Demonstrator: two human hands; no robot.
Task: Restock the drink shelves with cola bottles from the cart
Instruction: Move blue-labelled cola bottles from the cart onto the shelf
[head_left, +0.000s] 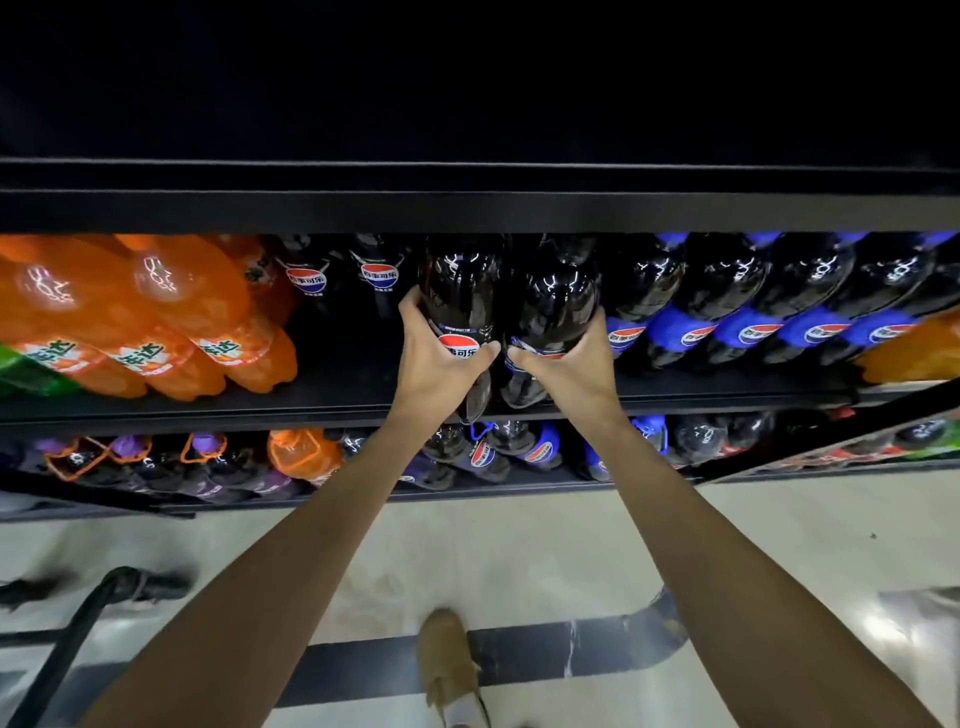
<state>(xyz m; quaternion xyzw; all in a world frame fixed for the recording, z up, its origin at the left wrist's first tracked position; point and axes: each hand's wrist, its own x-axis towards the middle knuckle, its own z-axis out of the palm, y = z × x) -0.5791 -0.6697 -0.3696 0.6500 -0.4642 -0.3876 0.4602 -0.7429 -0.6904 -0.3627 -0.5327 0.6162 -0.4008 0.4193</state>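
Two large dark cola bottles stand side by side at the front edge of the middle shelf (332, 405). My left hand (441, 358) is wrapped around the left cola bottle (460, 291) at its label. My right hand (566, 358) grips the right cola bottle (550, 301) the same way. Both arms reach up and forward from below. More black-label cola bottles (379, 273) stand deeper in the gap to the left.
Orange soda bottles (156, 312) fill the shelf's left side, blue-label cola bottles (753, 306) its right. A lower shelf (519, 488) holds mixed bottles. A black cart handle (88, 613) is at lower left; my shoe (447, 660) rests on the pale floor.
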